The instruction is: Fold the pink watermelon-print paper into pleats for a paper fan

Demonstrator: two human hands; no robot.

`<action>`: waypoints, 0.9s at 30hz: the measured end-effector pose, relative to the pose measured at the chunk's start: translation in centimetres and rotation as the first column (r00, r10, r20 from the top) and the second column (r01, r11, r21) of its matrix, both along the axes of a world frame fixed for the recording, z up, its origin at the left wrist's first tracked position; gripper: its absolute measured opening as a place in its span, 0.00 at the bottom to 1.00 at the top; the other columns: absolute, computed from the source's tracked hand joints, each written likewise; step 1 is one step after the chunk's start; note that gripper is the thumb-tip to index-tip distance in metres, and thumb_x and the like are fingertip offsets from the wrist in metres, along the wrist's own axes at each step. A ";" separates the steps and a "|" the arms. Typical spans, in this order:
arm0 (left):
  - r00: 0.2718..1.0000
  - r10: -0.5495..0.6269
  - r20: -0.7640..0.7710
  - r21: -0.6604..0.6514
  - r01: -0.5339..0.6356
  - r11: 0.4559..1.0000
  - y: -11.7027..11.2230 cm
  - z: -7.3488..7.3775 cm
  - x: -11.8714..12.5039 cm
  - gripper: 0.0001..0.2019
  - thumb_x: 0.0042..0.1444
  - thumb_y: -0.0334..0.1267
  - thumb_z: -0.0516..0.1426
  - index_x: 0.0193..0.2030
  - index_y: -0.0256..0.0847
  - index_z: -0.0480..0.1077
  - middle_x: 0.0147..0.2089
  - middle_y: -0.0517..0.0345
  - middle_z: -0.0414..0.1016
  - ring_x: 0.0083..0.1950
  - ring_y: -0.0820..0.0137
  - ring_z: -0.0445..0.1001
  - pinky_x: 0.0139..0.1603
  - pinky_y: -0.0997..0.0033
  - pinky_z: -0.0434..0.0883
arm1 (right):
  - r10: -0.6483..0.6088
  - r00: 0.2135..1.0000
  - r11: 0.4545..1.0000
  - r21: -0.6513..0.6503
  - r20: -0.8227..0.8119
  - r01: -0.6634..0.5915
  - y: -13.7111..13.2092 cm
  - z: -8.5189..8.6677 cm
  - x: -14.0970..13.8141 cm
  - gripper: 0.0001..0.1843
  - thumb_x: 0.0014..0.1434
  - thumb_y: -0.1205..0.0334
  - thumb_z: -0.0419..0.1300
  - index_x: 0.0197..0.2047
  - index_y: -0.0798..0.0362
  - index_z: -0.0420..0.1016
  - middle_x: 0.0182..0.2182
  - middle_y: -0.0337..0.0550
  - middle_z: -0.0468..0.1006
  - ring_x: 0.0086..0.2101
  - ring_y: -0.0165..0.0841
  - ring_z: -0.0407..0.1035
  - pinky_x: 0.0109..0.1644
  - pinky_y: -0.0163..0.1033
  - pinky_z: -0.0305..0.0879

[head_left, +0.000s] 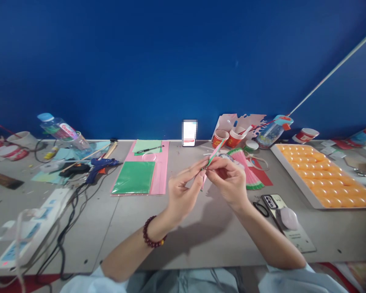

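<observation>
Both my hands are raised above the grey table (201,232), pinching one narrow folded paper strip (213,154) with red, white and green edges. My left hand (183,191), with a dark red bead bracelet at the wrist, grips the strip's lower part with thumb and fingers closed. My right hand (228,181) pinches it just beside, fingers curled. The strip's free end sticks up and to the right. Behind my right hand lies a pleated red and green paper fan (250,175).
Pink and green paper sheets (140,177) with a pen lie left of centre. A blue glue gun (102,166), cables and a power strip (33,228) fill the left. Red paper cups (227,138) stand at the back. A tray of orange balls (326,175) and a phone (274,202) are on the right.
</observation>
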State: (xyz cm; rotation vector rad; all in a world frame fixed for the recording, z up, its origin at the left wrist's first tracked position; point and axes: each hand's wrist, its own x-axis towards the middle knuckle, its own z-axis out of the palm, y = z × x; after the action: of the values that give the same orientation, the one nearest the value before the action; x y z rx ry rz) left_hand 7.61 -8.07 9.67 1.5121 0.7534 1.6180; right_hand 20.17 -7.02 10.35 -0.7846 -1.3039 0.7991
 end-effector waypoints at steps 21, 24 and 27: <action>0.988 0.055 -0.142 0.168 -0.030 0.985 0.6 -0.2 -0.7 0.15 0.59 0.30 0.56 0.51 0.49 0.74 0.51 0.58 0.77 0.52 0.67 0.76 0.54 0.64 0.75 | -0.290 0.873 0.936 0.308 0.391 0.173 -0.5 0.7 1.7 0.12 0.57 0.70 0.59 0.43 0.47 0.76 0.34 0.40 0.79 0.32 0.31 0.72 0.37 0.40 0.70; 0.980 0.076 -0.184 0.169 -0.044 0.985 0.6 -0.3 -0.8 0.14 0.60 0.31 0.56 0.50 0.48 0.75 0.50 0.56 0.78 0.51 0.65 0.76 0.53 0.62 0.76 | -0.377 0.809 0.898 0.392 0.451 0.200 -0.5 1.0 2.0 0.11 0.57 0.70 0.59 0.40 0.45 0.77 0.30 0.38 0.79 0.30 0.32 0.71 0.36 0.40 0.69; 0.978 0.069 -0.194 0.167 -0.036 0.985 0.6 -0.3 -0.9 0.14 0.60 0.31 0.56 0.50 0.49 0.75 0.50 0.57 0.78 0.52 0.66 0.76 0.54 0.62 0.75 | -0.414 0.781 0.878 0.431 0.467 0.208 -0.6 1.3 2.1 0.10 0.57 0.70 0.60 0.38 0.45 0.77 0.29 0.37 0.79 0.30 0.32 0.72 0.35 0.40 0.69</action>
State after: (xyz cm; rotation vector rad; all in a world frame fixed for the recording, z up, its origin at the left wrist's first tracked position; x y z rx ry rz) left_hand 6.73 -7.48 9.42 1.8063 0.7912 1.6153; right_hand 22.31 -7.62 11.63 -0.9389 -1.7046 0.0332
